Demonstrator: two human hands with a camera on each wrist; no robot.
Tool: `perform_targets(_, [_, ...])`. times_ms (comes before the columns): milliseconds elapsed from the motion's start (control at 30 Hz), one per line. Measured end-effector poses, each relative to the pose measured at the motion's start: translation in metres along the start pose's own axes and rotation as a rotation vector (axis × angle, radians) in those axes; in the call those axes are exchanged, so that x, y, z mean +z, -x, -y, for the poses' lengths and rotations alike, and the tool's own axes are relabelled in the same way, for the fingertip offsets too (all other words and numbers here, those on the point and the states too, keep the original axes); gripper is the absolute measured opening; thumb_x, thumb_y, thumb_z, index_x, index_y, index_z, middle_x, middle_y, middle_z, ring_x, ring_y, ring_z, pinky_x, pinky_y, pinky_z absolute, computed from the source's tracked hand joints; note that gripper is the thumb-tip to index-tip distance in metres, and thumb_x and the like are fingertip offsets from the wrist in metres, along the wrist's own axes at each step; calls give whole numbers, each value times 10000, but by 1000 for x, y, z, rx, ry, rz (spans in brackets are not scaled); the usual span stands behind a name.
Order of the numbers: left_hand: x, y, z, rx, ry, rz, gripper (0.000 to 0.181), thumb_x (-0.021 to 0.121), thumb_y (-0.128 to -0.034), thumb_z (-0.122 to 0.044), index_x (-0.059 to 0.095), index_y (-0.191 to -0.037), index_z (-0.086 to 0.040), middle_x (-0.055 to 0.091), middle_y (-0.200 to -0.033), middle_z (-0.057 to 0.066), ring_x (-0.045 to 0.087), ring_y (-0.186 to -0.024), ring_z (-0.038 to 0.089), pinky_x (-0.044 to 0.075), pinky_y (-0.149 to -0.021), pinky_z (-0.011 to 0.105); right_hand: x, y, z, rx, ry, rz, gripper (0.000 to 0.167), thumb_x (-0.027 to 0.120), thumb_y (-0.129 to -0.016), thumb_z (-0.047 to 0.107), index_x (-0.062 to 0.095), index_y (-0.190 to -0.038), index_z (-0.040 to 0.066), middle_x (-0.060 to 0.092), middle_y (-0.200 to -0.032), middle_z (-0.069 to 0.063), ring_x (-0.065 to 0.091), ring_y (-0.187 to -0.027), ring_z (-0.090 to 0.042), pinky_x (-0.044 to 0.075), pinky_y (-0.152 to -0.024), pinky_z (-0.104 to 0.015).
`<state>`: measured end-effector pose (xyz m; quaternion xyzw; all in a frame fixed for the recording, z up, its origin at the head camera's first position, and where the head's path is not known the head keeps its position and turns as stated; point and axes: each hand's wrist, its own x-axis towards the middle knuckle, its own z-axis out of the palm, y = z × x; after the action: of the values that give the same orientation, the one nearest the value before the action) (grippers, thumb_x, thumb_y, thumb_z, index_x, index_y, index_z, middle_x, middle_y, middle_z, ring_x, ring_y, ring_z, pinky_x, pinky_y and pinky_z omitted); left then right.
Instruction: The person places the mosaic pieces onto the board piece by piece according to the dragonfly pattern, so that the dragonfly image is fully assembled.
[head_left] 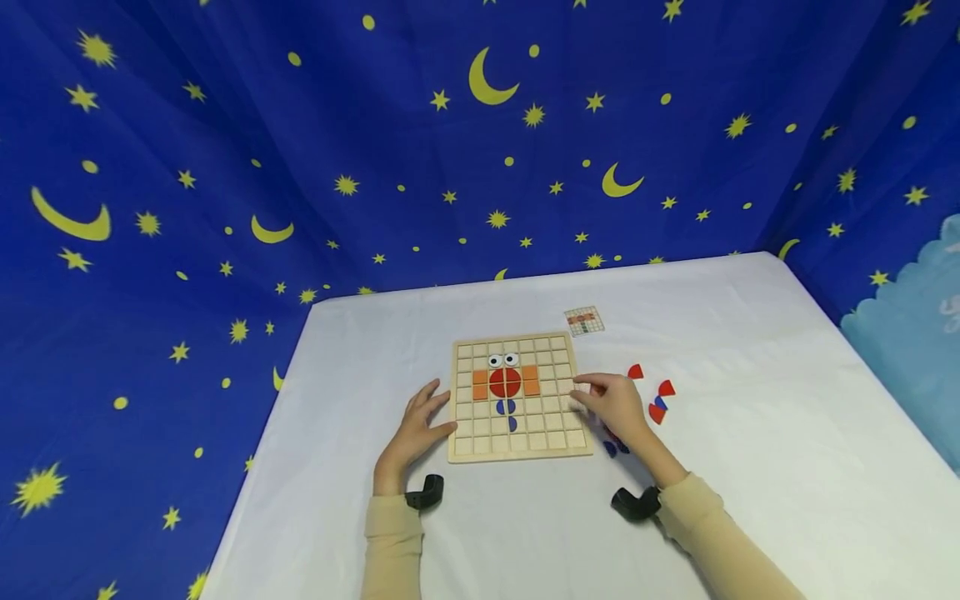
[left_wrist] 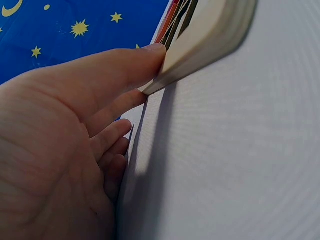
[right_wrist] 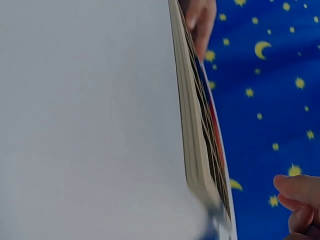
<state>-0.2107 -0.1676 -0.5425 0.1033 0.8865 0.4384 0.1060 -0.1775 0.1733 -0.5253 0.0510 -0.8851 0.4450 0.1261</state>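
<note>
"Two hands flank the square pale-wood grid board [head_left: 519, 457] on the white-covered table [head_left: 750, 375]. How are they placed?"

"The left hand [head_left: 411, 429] lies along its left side, fingers spread, thumb and forefinger touching the rim. The right hand [head_left: 617, 408] is at the opposite edge, fingers bent with a narrow gap. No piece shows between them, and I can't tell whether they touch the wood."

"What sits in the grid?"

"White discs with black pupils [head_left: 496, 362], red quarter-round pieces [head_left: 498, 384] making a circle below, orange squares [head_left: 480, 377] on either side, and rounded blue pieces [head_left: 512, 407] underneath."

"How would you handle this part?"

"Keep the left fingers light against the rim, so the board stays put. Take the loose red fan-shaped pieces [head_left: 636, 372] by their edges, turn each before lowering, then press it flat. I'd check against the small gridded picture card [head_left: 584, 321] beyond the far right corner."

"Any trap?"

"The loose blue pieces [head_left: 610, 449] lie close to the right wrist; a low forearm could sweep them."
</note>
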Motion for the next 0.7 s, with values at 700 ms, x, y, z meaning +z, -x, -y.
perform_targets(700, [-3,2,-2,2,-17,14,631,729,-803,-214,501,-1365,-40,245,-1570,134,134,-1465,371,148,-1158,615,-84,33,-54,144,88,-163,188,730,-806,88,731,-964,-13,511,-556,-12,362,-442,-23,317,-432,-194])
